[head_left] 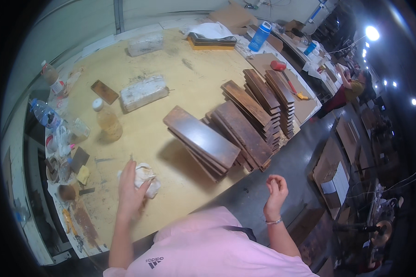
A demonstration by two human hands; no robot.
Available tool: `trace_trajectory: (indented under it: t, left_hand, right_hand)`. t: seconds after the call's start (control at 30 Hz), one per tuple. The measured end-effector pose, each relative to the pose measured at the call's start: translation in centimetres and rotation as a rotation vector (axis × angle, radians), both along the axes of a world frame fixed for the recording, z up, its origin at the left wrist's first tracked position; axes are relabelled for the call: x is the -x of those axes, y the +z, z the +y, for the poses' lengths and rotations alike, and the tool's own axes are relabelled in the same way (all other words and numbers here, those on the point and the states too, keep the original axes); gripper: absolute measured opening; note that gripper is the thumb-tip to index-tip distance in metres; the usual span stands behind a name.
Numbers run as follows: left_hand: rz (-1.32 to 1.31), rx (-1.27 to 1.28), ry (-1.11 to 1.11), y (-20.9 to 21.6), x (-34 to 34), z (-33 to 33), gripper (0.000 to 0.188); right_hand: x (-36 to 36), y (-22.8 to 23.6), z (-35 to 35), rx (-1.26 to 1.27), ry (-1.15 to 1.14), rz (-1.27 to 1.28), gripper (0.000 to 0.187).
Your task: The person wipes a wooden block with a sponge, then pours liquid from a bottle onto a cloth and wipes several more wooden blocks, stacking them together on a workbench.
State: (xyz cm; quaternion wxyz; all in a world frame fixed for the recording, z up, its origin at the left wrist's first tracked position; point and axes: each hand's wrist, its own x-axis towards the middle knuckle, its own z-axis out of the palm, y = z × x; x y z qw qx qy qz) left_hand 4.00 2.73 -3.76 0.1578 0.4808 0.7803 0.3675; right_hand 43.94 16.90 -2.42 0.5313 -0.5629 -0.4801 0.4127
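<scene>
Nearest to me, here's my left hand [130, 191], fingers and thumb closed on a crumpled white cloth [147, 179], right by the near side of the bench [178, 196]! My right hand [276, 191] is out past the bench's edge, over the floor, fingers half-curled and slack, a bracelet [273, 222] round that wrist. Just beyond, dark brown boards [203, 136] lean in overlapping stacks, the closest of them catching a bright shine. Off to the left stands a white-capped bottle [108, 122] of yellowish liquid; beyond it, a pale wrapped block [144, 93] with a small brown plank [104, 92] near its left end. Over on the right, past the boards, a red-headed mallet [278, 65]! Further back, a blue bottle [260, 36], and way out right, another person [351, 87] stands at a farther worktable [329, 84].
</scene>
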Motion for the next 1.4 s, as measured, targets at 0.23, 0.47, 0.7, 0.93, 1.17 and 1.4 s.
trace_trajectory:
  t: [0.23,0.47,0.7,0.93,1.17,1.4]
  left_hand:
    - [-1.130,-0.154,0.062,-4.1,-8.2,9.0,0.067]
    - [-1.426,-0.390,0.324,-6.8,-11.2,13.6,0.049]
    - [-1.584,-0.386,0.427,-5.1,-13.3,15.0,0.042]
    - [-1.695,-0.265,0.491,-6.9,-13.7,17.0,0.046]
    - [-1.701,-0.247,0.438,-5.1,-12.7,17.9,0.048]
    - [-1.701,-0.251,0.439,-4.7,-12.2,16.8,0.051]
  right_hand:
    - [-2.8,-2.6,10.4,0.304,0.346,0.221,0.044]
    - [0.2,-5.3,15.9,0.617,0.901,0.173,0.059]
    - [6.2,-6.5,20.3,0.739,1.097,0.235,0.078]
    - [9.8,-5.9,19.2,0.687,1.224,0.278,0.087]
    - [11.4,-11.8,14.5,0.659,1.057,0.449,0.082]
    - [12.4,-11.5,12.4,0.531,0.940,0.374,0.076]
